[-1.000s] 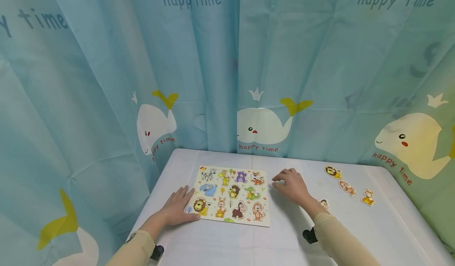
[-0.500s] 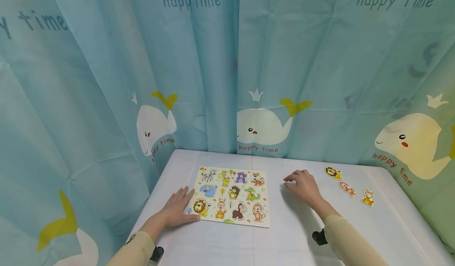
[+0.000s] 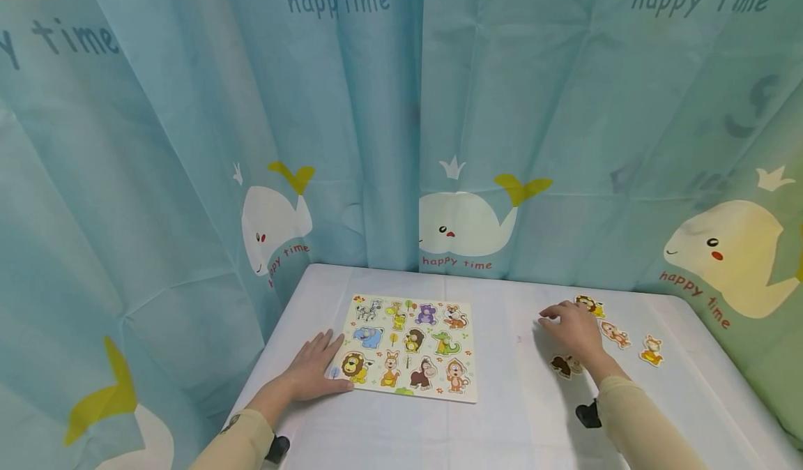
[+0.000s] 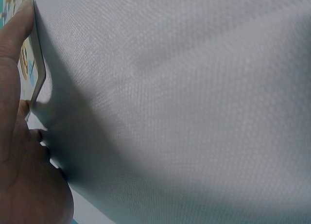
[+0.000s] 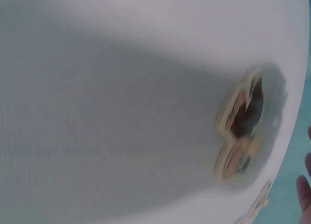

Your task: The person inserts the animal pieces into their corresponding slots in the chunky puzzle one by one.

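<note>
A wooden animal puzzle board lies on the table at centre left. My left hand rests on its left edge with spread fingers, the thumb at the near corner. In the left wrist view the thumb lies on the board's edge. Loosely bent and holding nothing, my right hand is over the right side of the table. Below its wrist is a dark brown gorilla piece, blurred in the right wrist view. A lion piece is partly behind the hand, an orange monkey piece beside it.
A kangaroo piece lies farther right on the white-covered table. A blue curtain with whale prints hangs along the table's back edge and sides.
My right hand has moved right, from beside the board to over the loose pieces. The gorilla piece, covered half a second ago, shows again. My left hand has stayed put.
</note>
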`<state>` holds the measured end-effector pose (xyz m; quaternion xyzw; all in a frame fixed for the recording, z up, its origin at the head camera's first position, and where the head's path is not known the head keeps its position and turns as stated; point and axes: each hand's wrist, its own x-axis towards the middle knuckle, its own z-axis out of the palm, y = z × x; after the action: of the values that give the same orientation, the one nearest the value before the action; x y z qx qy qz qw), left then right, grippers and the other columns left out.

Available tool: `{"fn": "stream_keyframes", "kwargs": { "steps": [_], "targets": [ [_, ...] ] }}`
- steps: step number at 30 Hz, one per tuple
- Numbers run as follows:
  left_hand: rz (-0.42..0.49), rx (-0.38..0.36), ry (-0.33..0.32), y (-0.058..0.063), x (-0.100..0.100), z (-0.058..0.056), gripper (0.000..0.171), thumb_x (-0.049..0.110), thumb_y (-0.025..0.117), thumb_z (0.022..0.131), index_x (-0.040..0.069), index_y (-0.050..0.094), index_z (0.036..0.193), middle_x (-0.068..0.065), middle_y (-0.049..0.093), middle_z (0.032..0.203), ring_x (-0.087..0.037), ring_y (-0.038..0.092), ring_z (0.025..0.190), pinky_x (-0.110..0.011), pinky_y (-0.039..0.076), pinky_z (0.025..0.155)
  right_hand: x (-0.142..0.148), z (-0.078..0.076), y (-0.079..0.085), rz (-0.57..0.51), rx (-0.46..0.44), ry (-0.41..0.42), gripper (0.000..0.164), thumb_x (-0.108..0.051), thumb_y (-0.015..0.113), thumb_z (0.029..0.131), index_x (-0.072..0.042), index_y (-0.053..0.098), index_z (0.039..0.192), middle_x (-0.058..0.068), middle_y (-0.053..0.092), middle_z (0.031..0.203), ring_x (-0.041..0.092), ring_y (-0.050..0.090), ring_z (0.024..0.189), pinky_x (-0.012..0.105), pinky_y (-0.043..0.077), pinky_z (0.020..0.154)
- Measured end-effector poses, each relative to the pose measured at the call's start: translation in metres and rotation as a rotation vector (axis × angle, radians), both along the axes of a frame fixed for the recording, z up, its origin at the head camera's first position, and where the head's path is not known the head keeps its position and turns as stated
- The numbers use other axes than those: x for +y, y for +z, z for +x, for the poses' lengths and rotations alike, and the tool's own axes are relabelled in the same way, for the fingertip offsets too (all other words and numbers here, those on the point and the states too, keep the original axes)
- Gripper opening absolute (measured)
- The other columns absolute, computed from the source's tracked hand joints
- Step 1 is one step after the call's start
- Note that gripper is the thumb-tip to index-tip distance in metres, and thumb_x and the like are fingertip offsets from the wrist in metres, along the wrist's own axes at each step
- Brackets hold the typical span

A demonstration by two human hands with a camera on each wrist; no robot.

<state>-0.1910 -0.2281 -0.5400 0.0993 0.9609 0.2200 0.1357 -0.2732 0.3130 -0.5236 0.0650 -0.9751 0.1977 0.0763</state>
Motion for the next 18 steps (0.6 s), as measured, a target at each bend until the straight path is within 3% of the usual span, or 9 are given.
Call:
{"fn": "stream_keyframes", "kwargs": {
  "steps": [8,18],
  "targets": [
    [0.003,-0.007,0.005,0.003,0.001,0.001,0.107,0.062,0.077,0.081,0.009,0.031,0.161,-0.021,0.019,0.168,-0.042,0.012,0.154,-0.057,0.011,0.125,0.028,0.001,-0.005,-0.013,-0.054,-0.097,0.025,-0.019,0.066,0.096,0.000,0.076,0.108,0.027,0.067,0.114,0.048,0.051,0.108,0.068,0.040,0.088],
    [-0.002,-0.005,0.008,0.002,0.001,0.001,0.107,0.062,0.076,0.081,0.008,0.031,0.161,-0.021,0.019,0.167,-0.042,0.012,0.154,-0.057,0.011,0.125,0.055,0.005,-0.004,-0.019,-0.109,-0.191,0.029,-0.018,0.062,0.097,0.004,0.073,0.112,0.033,0.063,0.115,0.052,0.047,0.105,0.067,0.040,0.085]
  ]
}}
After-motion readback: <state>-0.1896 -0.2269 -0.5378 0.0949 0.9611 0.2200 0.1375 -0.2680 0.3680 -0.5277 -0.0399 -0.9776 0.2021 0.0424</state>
